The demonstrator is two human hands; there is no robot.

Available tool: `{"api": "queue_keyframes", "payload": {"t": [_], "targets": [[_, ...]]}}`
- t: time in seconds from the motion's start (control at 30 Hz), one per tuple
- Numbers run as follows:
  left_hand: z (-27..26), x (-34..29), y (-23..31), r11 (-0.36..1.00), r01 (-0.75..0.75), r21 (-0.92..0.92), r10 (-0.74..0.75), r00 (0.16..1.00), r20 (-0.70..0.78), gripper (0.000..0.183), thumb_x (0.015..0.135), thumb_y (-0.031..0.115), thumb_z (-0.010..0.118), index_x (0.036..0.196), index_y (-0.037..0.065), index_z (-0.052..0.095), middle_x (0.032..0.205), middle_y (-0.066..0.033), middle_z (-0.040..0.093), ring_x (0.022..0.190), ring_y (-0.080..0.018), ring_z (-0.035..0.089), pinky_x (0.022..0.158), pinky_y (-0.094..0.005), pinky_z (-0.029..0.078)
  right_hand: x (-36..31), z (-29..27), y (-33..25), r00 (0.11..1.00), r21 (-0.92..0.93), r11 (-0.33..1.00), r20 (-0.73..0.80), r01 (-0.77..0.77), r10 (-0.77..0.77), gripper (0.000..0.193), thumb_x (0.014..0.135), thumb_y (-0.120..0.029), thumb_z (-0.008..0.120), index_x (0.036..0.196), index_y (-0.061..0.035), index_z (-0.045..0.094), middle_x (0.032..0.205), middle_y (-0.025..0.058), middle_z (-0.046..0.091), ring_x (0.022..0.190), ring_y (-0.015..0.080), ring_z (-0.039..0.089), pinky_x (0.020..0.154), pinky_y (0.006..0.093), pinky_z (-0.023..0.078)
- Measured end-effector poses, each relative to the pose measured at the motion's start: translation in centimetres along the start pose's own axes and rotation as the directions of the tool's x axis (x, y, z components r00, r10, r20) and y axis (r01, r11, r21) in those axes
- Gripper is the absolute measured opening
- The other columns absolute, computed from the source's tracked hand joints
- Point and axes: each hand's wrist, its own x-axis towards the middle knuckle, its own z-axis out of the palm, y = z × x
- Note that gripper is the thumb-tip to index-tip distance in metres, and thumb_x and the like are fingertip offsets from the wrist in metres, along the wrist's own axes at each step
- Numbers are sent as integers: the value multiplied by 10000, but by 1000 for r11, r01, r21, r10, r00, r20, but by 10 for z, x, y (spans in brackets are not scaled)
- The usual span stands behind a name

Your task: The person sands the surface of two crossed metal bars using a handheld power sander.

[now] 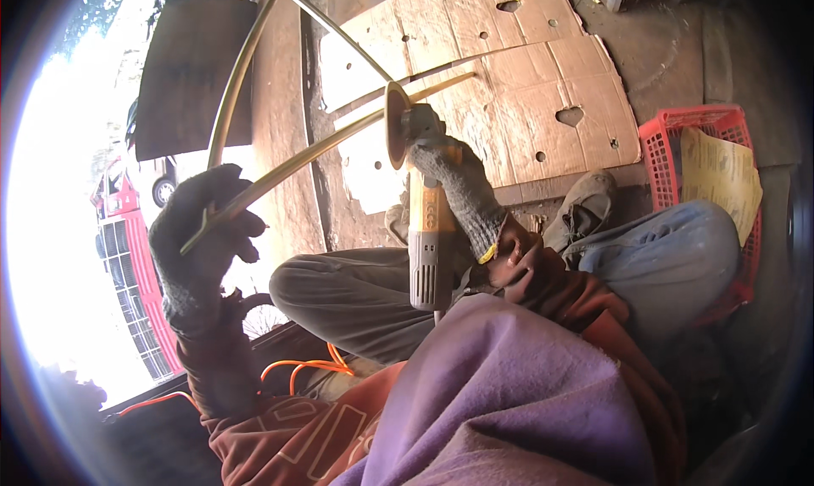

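My left hand (188,244), in a dark grey knit glove, is wrapped round one end of a bent, brass-coloured metal frame (297,165). Its long bars rise from that hand; one runs to the right, another curves up to a corner at the top. My right hand (458,171), gloved too, grips the head of an angle grinder (430,257), whose body hangs downward. The grinder's round disc (395,126) stands edge-on against the right-hand bar and seems to touch it; the exact contact point is hidden. Beyond the disc the bar's tip points right.
Flattened cardboard (500,105) with holes covers the floor ahead. A red plastic crate (666,160) holding a yellowish sheet (719,177) stands at the right. My bent legs and a shoe (585,205) lie below the cardboard. An orange cord (309,365) runs at lower left; a dark panel (199,79) stands upper left.
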Motion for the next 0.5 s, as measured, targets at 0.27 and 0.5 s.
{"api": "queue_keyframes", "payload": {"t": [0.27,0.5], "targets": [[-1,11,29,991,71,-112,-61,994,95,466,855,71,614,1295,-84,601,889,-194,697,637,-216,706,494,-269,554,-10,15,-5,998,52,997,-29,52,-51,203,920,-126,778,1088,-20,739,927,64,746,796,109,697,675,254,563],[-19,13,15,964,156,-217,-78,941,330,699,875,167,768,1441,-101,456,1228,-318,665,926,-354,770,573,-351,657,-8,20,-16,999,-95,994,3,51,-51,437,888,-105,803,1225,-33,535,1085,120,701,922,177,709,720,275,583]]}}
